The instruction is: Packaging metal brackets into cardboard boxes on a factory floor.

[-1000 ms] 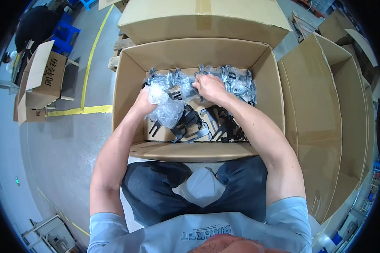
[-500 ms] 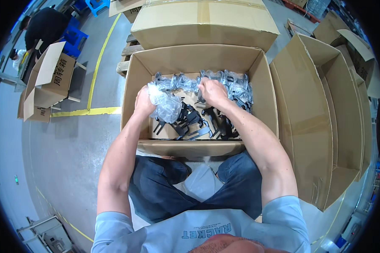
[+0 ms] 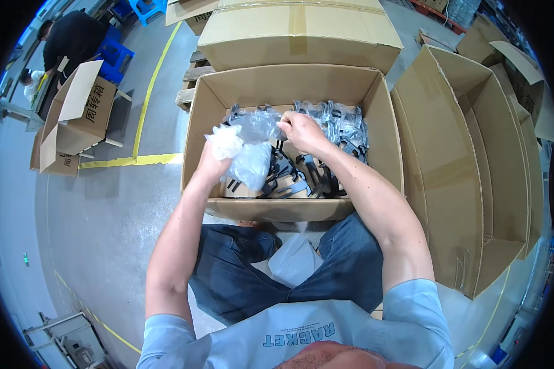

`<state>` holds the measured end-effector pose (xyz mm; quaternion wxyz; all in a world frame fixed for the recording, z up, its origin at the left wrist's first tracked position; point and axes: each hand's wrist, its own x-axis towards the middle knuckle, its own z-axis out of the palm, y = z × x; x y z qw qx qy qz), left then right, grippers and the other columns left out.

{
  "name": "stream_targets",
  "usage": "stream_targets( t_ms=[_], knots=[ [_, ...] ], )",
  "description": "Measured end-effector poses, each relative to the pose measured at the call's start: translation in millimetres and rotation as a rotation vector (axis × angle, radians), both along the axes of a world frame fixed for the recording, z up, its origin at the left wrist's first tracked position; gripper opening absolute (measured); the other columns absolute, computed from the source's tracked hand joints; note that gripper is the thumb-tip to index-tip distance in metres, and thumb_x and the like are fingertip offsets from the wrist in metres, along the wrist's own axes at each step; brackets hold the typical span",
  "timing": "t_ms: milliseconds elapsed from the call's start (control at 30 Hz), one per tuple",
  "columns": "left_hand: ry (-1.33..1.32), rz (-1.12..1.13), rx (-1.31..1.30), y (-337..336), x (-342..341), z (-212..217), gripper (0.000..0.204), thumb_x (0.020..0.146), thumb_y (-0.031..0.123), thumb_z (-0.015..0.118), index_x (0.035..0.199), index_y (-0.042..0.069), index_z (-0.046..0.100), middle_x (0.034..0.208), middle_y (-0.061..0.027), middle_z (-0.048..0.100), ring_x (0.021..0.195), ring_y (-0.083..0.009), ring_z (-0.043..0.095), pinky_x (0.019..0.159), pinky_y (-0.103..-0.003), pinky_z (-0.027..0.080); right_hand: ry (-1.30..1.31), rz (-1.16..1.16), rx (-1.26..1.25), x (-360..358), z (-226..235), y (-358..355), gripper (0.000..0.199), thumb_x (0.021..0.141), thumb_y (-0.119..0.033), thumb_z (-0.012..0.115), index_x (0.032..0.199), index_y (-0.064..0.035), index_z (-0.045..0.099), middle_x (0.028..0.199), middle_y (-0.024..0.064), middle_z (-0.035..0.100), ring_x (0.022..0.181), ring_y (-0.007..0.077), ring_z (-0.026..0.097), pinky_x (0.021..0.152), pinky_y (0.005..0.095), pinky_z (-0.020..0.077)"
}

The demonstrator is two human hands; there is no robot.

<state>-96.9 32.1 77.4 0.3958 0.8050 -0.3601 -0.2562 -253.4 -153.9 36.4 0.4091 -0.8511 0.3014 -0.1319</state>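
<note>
An open cardboard box (image 3: 378, 132) stands in front of my knees. It holds several black parts (image 3: 301, 175) lying loose and more of them sealed in clear plastic bags (image 3: 341, 123) at the back. My left hand (image 3: 212, 163) is closed on a bunch of crumpled clear plastic bags (image 3: 246, 157) at the box's left side. My right hand (image 3: 298, 130) pinches the top of a clear bag (image 3: 258, 123) in the middle of the box.
A closed carton (image 3: 295, 31) lies behind the box on a wooden pallet (image 3: 188, 89). Empty open cartons (image 3: 474, 166) stand to the right. A loose clear bag (image 3: 292, 258) lies between my legs. A person in black (image 3: 68, 40) crouches at the far left by another open carton (image 3: 74, 117).
My left hand has lifted the crumpled bags higher at the box's left side. My right hand has shifted slightly left and taken hold of a clear bag.
</note>
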Motion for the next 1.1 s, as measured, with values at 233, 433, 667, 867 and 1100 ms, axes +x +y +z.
stream_targets(
  t_ms=[233,433,667,867,1100],
  knots=[
    [0.144,0.048,0.013,1,-20,0,0.035,0.087,0.020,0.067,0.115,-0.001,0.064,0.104,-0.0114,0.066,0.093,-0.0186,0.060,0.082,-0.032,0.049,0.051,-0.006,-0.026,-4,1,-2,0.023,0.093,-0.022,0.057,0.086,-0.0004,0.063,0.078,0.0111,0.065,0.072,0.0276,0.061,0.071,0.0405,0.0492],
    [0.162,-0.152,-0.081,-7,-8,-12,0.039,0.086,0.016,0.067,0.121,-0.002,0.062,0.108,-0.0116,0.067,0.095,-0.0185,0.061,0.083,-0.032,0.049,-0.012,-0.022,0.133,4,12,0,0.022,0.093,-0.021,0.057,0.086,-0.0010,0.062,0.078,0.0102,0.065,0.069,0.0261,0.059,0.070,0.0395,0.0492],
    [0.080,-0.227,-0.042,-21,-3,-17,0.040,0.085,0.012,0.065,0.123,-0.002,0.062,0.110,-0.0123,0.069,0.095,-0.0194,0.062,0.083,-0.033,0.050,0.119,-0.033,0.076,5,-9,-9,0.022,0.092,-0.022,0.058,0.083,-0.0018,0.061,0.077,0.0106,0.065,0.070,0.0288,0.060,0.070,0.0407,0.0489],
    [0.062,-0.231,-0.022,-19,2,-8,0.039,0.082,0.012,0.065,0.119,-0.001,0.064,0.108,-0.0139,0.070,0.093,-0.0243,0.065,0.081,-0.035,0.051,0.073,-0.080,-0.085,9,-19,-2,0.022,0.091,-0.021,0.057,0.082,-0.0017,0.061,0.076,0.0112,0.065,0.070,0.0300,0.060,0.070,0.0409,0.0481],
    [-0.047,-0.236,-0.138,-17,8,-25,0.040,0.078,0.015,0.065,0.116,0.001,0.066,0.109,-0.0164,0.070,0.096,-0.0302,0.066,0.082,-0.037,0.051,-0.142,-0.114,-0.181,12,-23,3,0.019,0.092,-0.019,0.057,0.085,-0.0010,0.060,0.074,0.0094,0.062,0.067,0.0256,0.056,0.068,0.0381,0.0463]
  ],
)
